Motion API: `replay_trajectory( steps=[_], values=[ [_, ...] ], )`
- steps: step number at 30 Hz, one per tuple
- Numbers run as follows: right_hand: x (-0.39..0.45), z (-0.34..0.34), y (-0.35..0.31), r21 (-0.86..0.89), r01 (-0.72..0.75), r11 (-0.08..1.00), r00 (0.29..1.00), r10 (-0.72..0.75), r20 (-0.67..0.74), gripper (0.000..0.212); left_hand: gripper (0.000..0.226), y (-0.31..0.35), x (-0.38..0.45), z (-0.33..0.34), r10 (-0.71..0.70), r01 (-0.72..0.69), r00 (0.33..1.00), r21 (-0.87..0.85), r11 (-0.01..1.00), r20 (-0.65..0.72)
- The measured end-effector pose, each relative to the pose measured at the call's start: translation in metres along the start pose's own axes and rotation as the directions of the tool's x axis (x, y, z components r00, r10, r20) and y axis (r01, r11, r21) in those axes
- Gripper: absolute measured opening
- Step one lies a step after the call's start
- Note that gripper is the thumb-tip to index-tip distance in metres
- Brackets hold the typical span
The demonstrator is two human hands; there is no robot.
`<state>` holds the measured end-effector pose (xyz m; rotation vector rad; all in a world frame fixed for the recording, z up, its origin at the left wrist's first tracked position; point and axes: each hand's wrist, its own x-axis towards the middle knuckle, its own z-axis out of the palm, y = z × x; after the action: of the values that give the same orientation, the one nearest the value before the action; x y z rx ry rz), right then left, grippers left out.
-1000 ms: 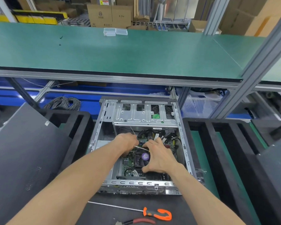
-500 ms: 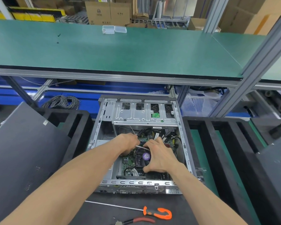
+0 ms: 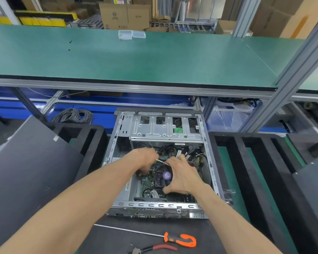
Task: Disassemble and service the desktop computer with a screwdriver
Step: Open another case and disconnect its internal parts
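Almost nothing has changed in the last second. Both hands stay inside the open computer case (image 3: 159,162), which lies on the dark bench (image 3: 117,241) in front of the person. The left hand (image 3: 144,158) still grips a thin metal tool (image 3: 161,161) that points across to the right hand (image 3: 184,176). The right hand's fingers curl around the round fan (image 3: 164,176) in the middle. So I think the fan job is slow, careful work and is not finished. The orange screwdriver (image 3: 180,239) lies unused on the bench, near the red pliers (image 3: 154,248).
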<state>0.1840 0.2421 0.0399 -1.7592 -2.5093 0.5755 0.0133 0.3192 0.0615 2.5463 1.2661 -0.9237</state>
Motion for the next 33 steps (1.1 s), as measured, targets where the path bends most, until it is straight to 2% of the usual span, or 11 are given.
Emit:
replay_trajectory(
  steps=[5, 8, 10, 13, 17, 19, 20, 24, 27, 29, 33],
  values=[
    [-0.003, -0.003, -0.003, 0.043, 0.000, 0.999, 0.999, 0.002, -0.044, 0.094, 0.006, -0.010, -0.011, -0.006, -0.094, 0.060, 0.988, -0.262, 0.963, -0.121],
    [-0.005, -0.007, -0.006, 0.081, 0.005, 0.997, 0.996, 0.002, -0.090, 0.088, 0.020, -0.019, -0.020, -0.008, -0.072, -0.024, 0.980, -0.467, 0.884, -0.187],
    [-0.008, -0.010, -0.007, 0.122, 0.007, 0.993, 0.991, 0.010, -0.133, 0.081, 0.018, -0.025, -0.029, -0.010, -0.082, -0.069, 0.970, -0.582, 0.810, -0.229],
    [-0.011, -0.020, -0.008, 0.225, 0.003, 0.974, 0.981, 0.040, -0.189, 0.082, 0.013, -0.032, -0.044, -0.013, -0.154, -0.100, 0.956, -0.768, 0.632, -0.251],
    [-0.018, -0.047, -0.010, 0.373, 0.032, 0.927, 0.961, 0.075, -0.268, 0.067, 0.009, -0.032, -0.062, -0.026, -0.136, -0.224, 0.954, -0.938, 0.264, -0.266],
    [-0.020, -0.062, -0.009, 0.421, 0.057, 0.905, 0.950, 0.081, -0.301, 0.061, 0.024, -0.030, -0.070, -0.036, -0.076, -0.292, 0.951, -0.953, 0.087, -0.299],
    [-0.021, -0.071, -0.007, 0.454, 0.064, 0.889, 0.948, 0.088, -0.307, 0.061, 0.035, -0.028, -0.074, -0.043, -0.032, -0.319, 0.946, -0.945, 0.066, -0.322],
    [-0.029, -0.100, 0.005, 0.611, 0.088, 0.787, 0.925, 0.163, -0.343, 0.065, 0.079, -0.016, -0.081, -0.082, 0.086, -0.406, 0.913, -0.881, 0.243, -0.398],
    [-0.039, -0.116, 0.023, 0.636, 0.082, 0.767, 0.904, 0.211, -0.372, 0.072, 0.099, -0.003, -0.077, -0.110, 0.104, -0.436, 0.897, -0.818, 0.376, -0.430],
    [-0.048, -0.123, 0.037, 0.653, 0.058, 0.755, 0.904, 0.238, -0.356, 0.080, 0.102, 0.011, -0.071, -0.125, 0.106, -0.444, 0.886, -0.760, 0.474, -0.452],
    [-0.068, -0.131, 0.068, 0.691, 0.038, 0.722, 0.891, 0.288, -0.350, 0.077, 0.094, 0.048, -0.051, -0.150, 0.085, -0.456, 0.854, -0.659, 0.598, -0.514]
  ],
)
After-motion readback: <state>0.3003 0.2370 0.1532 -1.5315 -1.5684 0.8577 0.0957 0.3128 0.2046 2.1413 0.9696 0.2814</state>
